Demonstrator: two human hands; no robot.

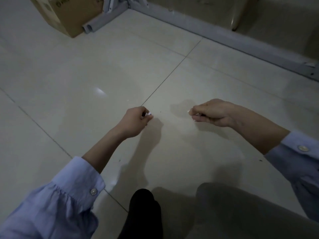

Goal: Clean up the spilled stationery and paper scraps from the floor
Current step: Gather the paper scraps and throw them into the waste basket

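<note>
My left hand (135, 120) hovers low over the pale tiled floor (86, 75) with its fingers pinched on a small white paper scrap (149, 114). To its right, my right hand (211, 112) is closed too, with bits of white paper (189, 111) showing at its fingertips and under the thumb. A tiny white speck (127, 100) lies on the tile just beyond my left hand. A few dark crumbs (160, 111) dot the floor between and below the hands.
A cardboard box (69, 12) stands at the far left beside a grey metal table frame (189, 23) that runs along the floor to the right. My black-socked foot (143, 214) and my knee (241, 213) fill the bottom of the view.
</note>
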